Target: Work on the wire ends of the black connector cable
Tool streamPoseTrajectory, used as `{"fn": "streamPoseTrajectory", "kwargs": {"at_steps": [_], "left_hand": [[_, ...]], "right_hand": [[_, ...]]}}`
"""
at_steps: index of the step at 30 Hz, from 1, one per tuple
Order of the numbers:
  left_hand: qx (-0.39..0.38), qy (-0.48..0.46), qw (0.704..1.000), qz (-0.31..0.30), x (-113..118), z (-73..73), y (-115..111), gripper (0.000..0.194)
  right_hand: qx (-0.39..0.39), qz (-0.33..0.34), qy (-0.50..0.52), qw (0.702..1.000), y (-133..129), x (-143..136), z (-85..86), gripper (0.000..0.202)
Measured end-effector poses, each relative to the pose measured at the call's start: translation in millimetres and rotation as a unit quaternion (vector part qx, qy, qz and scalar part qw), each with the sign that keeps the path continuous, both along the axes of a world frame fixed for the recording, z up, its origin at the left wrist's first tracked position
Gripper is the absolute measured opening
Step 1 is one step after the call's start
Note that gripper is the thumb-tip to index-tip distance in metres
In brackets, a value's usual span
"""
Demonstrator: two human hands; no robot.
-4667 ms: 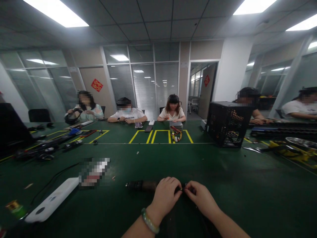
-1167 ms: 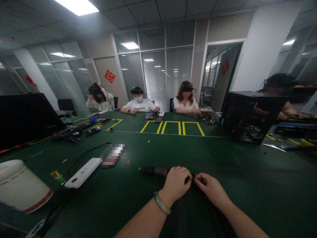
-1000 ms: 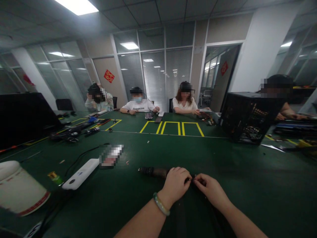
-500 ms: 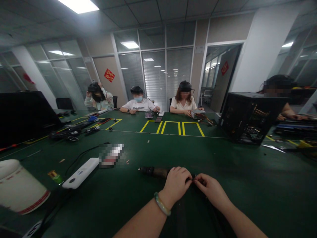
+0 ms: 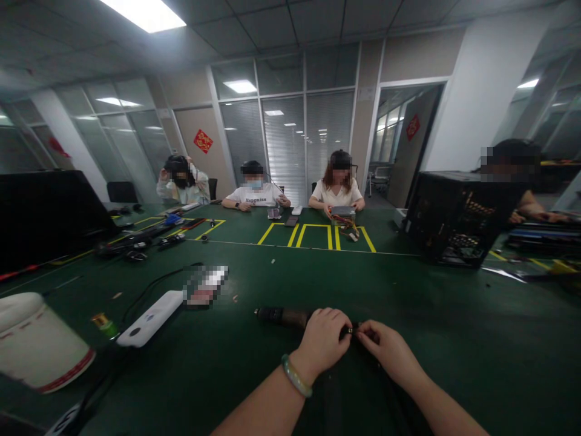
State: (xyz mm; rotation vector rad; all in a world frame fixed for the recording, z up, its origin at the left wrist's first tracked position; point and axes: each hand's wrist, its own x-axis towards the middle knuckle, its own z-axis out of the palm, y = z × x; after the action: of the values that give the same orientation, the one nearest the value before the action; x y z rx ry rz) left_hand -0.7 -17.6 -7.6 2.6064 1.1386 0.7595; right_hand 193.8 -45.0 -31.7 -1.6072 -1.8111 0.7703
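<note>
A long dark device [image 5: 290, 317] with a brownish barrel and a narrow tip at its left end lies across the green table in front of me. My left hand [image 5: 327, 336] is closed over its right part, palm down, with a jade-coloured bangle on the wrist. Close beside it, my right hand [image 5: 385, 345] is closed in a pinch of thumb and fingers at the device's right end. A small shiny spot shows between the fingertips of both hands. What the right fingers pinch is too small and dark to make out.
On the left stand a white paper cup [image 5: 39, 342], a green bottle [image 5: 105, 325] with a gold cap and a white power strip [image 5: 152, 318]. A black computer case [image 5: 447, 218] stands at right. Across the green table [image 5: 254, 272], one co-worker handles a metal box [image 5: 342, 212] with wires.
A small shiny spot now shows between my fingertips; my hands have hardly moved. Across the table, a co-worker has turned the metal box and shifted it left.
</note>
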Motion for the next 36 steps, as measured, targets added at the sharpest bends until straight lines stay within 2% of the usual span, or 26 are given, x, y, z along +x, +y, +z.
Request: {"fn": "streamPoseTrajectory", "kwargs": {"at_steps": [8,14,21,29,36], "left_hand": [[0.006,0.018,1.000,-0.007,0.3,-3.6,2.6,0.009],[-0.003,-0.004,1.000,-0.005,0.2,-0.1,0.2,0.016],[-0.003,0.008,1.000,-0.009,-0.8,0.4,0.5,0.010],[-0.002,0.007,1.000,-0.008,0.6,1.6,-0.3,0.014],[-0.004,-0.003,1.000,-0.012,0.2,-0.1,0.9,0.014]], "right_hand": [[-0.001,-0.001,-0.011,1.000,-2.1,-0.1,1.9,0.017],[-0.008,0.000,-0.020,1.000,-1.6,0.3,1.3,0.019],[-0.007,-0.004,-0.009,1.000,-3.9,-1.7,6.6,0.019],[0.009,0.001,0.003,1.000,0.5,0.8,-2.1,0.018],[0.009,0.001,0.004,1.000,-0.6,-0.3,0.3,0.019]]}}
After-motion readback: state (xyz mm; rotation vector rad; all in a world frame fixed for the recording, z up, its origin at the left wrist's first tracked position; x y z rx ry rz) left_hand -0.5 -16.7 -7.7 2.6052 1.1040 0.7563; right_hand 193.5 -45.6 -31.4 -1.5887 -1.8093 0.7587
